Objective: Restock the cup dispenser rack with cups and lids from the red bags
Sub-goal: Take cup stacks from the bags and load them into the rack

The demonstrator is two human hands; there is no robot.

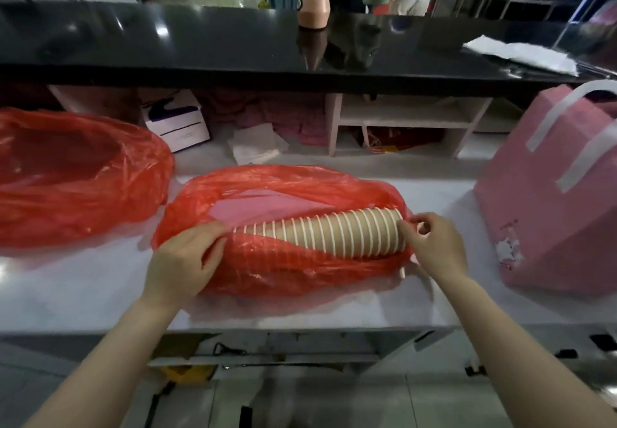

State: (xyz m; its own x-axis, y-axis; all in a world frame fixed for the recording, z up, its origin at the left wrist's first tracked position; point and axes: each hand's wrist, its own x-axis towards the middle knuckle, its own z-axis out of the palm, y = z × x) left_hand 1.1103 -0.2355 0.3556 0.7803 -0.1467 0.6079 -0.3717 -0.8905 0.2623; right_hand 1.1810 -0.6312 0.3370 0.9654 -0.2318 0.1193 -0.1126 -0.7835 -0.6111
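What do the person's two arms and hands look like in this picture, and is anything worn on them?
Both forearms are bare as far as the view shows: no sleeves, gloves or watch visible. The left hand and right hand show no rings or markings. The fingers have short nails, with no polish that can be made out.

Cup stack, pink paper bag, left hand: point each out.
cup stack [337, 234], head view, bare middle of the stack.
pink paper bag [547, 200], head view, front face.
left hand [185, 260], head view, back of hand.
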